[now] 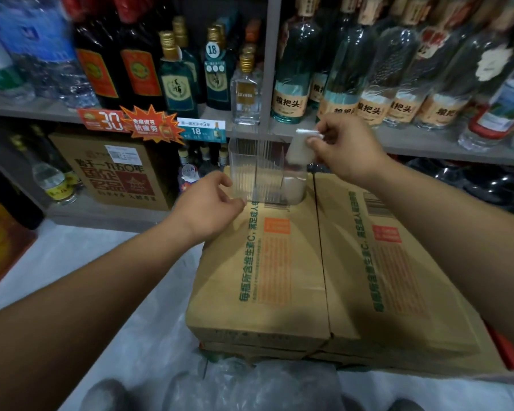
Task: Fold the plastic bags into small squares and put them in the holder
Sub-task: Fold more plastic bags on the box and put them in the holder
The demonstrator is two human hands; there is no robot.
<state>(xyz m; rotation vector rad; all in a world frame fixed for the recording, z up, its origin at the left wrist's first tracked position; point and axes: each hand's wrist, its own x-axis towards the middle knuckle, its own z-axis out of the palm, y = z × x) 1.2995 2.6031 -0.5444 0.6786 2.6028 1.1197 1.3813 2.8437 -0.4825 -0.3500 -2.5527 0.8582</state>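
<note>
one square over the holder, more bags waiting

the right hand [343, 149] pinches a folded white square [300, 148] between thumb and fingertips, holding it just above the right end of the clear holder [250, 161]. its lower edge looks to be at the holder's rim, not yet down in a slot. the left hand [211, 206] sits at the holder's near left corner with its fingers curled. it seems to steady the thing, but i cannot tell whether it really grips or only rests there.

the holder stands on the far edge of a box [279, 277], right in front of shelves of bottles [291, 69]. low in its right end there is a pale patch [293, 185] that i take for a square already stowed. the other slots look see-through and empty.

so by my reckoning this bag is folded and only needs dropping in. down at the person's feet lies a loose heap of clear bags [250, 387], unfolded, so most of the job looks to be ahead.
</note>
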